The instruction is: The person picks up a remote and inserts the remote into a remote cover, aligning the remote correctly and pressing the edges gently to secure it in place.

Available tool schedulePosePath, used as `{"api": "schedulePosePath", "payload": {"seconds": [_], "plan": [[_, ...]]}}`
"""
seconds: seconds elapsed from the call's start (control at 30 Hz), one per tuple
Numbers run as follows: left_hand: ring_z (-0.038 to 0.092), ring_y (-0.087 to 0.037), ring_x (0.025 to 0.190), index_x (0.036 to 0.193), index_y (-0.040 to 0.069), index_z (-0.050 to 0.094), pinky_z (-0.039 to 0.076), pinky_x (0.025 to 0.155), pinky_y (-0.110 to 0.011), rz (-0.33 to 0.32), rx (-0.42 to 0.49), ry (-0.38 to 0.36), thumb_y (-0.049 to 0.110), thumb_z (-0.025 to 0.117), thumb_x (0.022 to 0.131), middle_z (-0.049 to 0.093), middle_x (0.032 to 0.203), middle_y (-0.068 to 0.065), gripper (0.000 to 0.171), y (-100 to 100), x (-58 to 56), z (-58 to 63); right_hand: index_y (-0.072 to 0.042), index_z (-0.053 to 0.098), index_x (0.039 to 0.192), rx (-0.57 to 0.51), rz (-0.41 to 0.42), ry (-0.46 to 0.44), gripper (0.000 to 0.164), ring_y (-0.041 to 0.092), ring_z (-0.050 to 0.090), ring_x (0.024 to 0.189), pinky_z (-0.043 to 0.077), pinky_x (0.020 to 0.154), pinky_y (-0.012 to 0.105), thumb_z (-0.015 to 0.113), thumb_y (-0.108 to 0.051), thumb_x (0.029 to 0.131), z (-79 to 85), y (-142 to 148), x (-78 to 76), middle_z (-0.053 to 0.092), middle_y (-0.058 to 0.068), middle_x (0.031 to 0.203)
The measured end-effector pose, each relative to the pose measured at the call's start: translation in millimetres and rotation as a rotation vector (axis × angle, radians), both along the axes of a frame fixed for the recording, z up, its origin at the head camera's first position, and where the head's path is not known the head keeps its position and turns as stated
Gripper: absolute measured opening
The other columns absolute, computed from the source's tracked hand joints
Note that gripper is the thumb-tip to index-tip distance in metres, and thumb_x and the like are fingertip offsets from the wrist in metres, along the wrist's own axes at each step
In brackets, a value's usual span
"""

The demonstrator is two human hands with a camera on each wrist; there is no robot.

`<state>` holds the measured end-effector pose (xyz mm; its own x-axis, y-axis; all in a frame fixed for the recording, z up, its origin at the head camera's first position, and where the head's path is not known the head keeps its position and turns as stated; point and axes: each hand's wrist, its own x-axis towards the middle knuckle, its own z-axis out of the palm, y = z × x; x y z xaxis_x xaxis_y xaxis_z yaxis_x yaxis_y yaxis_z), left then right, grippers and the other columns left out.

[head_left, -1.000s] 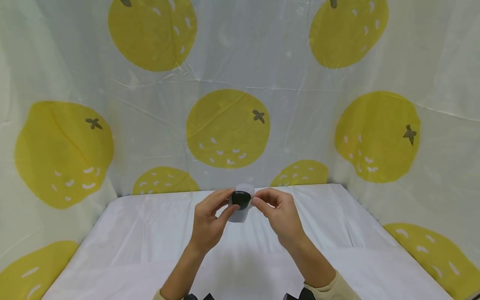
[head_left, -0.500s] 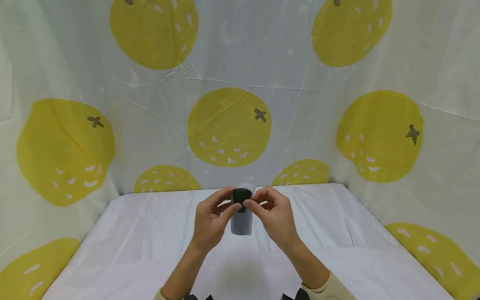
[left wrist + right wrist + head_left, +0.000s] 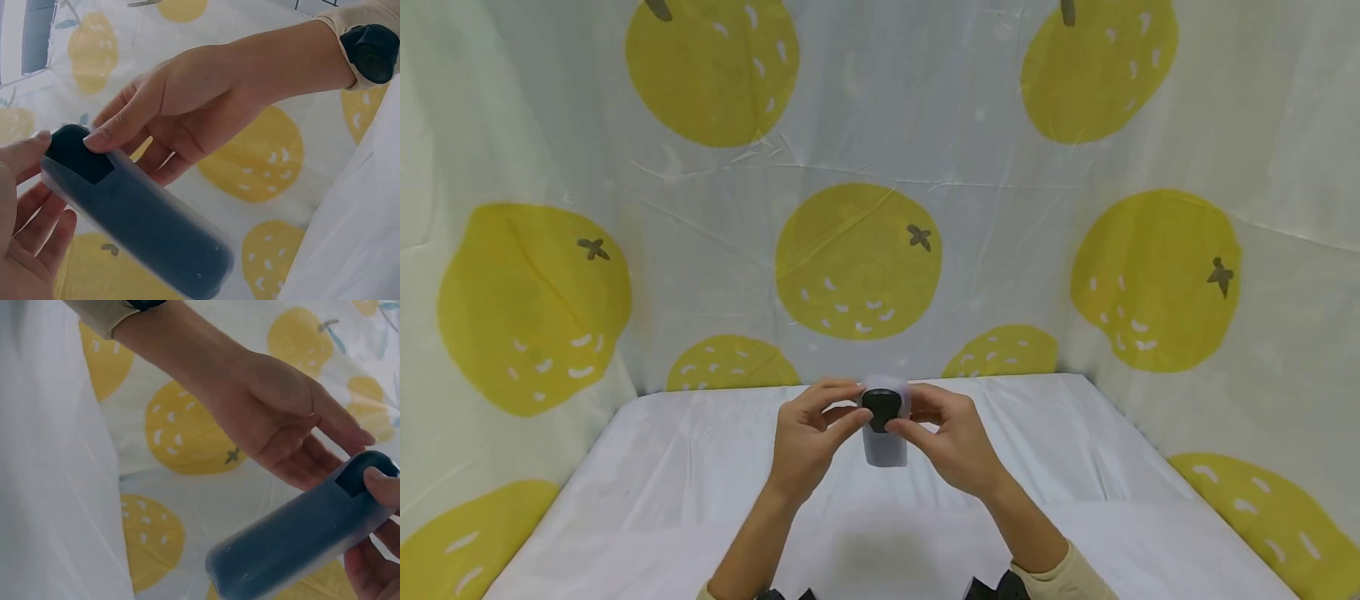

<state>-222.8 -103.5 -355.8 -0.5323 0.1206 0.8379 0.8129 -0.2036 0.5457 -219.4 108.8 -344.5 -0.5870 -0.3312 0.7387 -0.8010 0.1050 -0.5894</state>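
A long, round-ended grey-blue case (image 3: 886,452) hangs between both hands, its long side pointing down in the head view. A dark flap (image 3: 882,405) covers its upper end. My left hand (image 3: 801,437) grips the flap end from the left, thumb at the flap's edge and fingers behind. From the right, my right hand (image 3: 957,440) holds the same end, its thumb (image 3: 100,140) pressing on the flap. In the right wrist view the body of the case (image 3: 300,534) shows whole and smooth. What lies under the flap is hidden.
A white cloth-covered table (image 3: 715,483) lies below the hands. Behind it and at both sides hangs a pale curtain (image 3: 985,250) printed with yellow fruit. Dark camera mounts (image 3: 1000,587) sit on the wrists.
My right hand has moved from the case's side edge to place its thumb on the dark flap. The case has tipped so more of its length shows below. The left hand keeps its grip.
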Motion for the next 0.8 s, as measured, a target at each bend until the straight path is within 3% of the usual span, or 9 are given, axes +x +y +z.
{"api": "schedulePosePath", "payload": {"seconds": [0.23,0.43,0.5,0.7,0.8], "plan": [[0.068,-0.028,0.102,0.117,-0.006,0.074,0.058,0.090,-0.039,-0.008,-0.119,-0.132,-0.008,0.073,0.092,0.070,0.111,-0.016,0.026,-14.1,4.5,9.0,-0.006,0.074,0.118,-0.021,-0.010,0.108,0.034,0.020,0.073,0.091,0.061,0.081,0.036,0.081,0.004,0.086,-1.5,-4.0,-1.1,0.073,0.004,0.108],[0.068,-0.025,0.095,0.110,-0.012,0.074,0.058,0.090,-0.037,-0.157,-0.089,-0.197,-0.007,0.072,0.093,0.069,0.107,-0.013,0.019,-21.4,5.7,11.7,-0.005,0.074,0.119,-0.018,0.024,0.151,0.036,0.022,0.073,0.096,0.061,0.082,0.036,0.081,0.006,0.085,-2.7,-5.2,-2.9,0.073,0.006,0.111],[0.066,-0.024,0.096,0.109,-0.014,0.074,0.058,0.090,-0.035,-0.177,-0.070,-0.207,-0.007,0.072,0.093,0.068,0.107,-0.012,0.018,-21.3,6.0,12.2,-0.004,0.074,0.119,-0.019,0.033,0.163,0.037,0.023,0.073,0.097,0.061,0.081,0.036,0.081,0.007,0.084,-3.5,-5.4,-4.3,0.073,0.007,0.112],[0.058,-0.028,0.106,0.103,-0.016,0.074,0.055,0.089,-0.032,-0.118,-0.038,-0.222,-0.008,0.071,0.094,0.064,0.108,-0.012,0.013,-17.2,6.1,13.2,-0.004,0.073,0.121,-0.011,0.001,0.208,0.041,0.022,0.072,0.098,0.060,0.081,0.033,0.081,0.009,0.083,-6.1,-7.4,-7.4,0.073,0.007,0.114],[0.057,-0.028,0.105,0.103,-0.013,0.076,0.054,0.088,-0.031,-0.125,-0.027,-0.229,-0.008,0.069,0.095,0.065,0.106,-0.011,0.012,-16.9,6.5,12.9,-0.003,0.072,0.122,-0.015,-0.008,0.240,0.043,0.022,0.071,0.098,0.060,0.081,0.032,0.081,0.010,0.083,-7.0,-8.8,-7.5,0.073,0.008,0.114]]}}
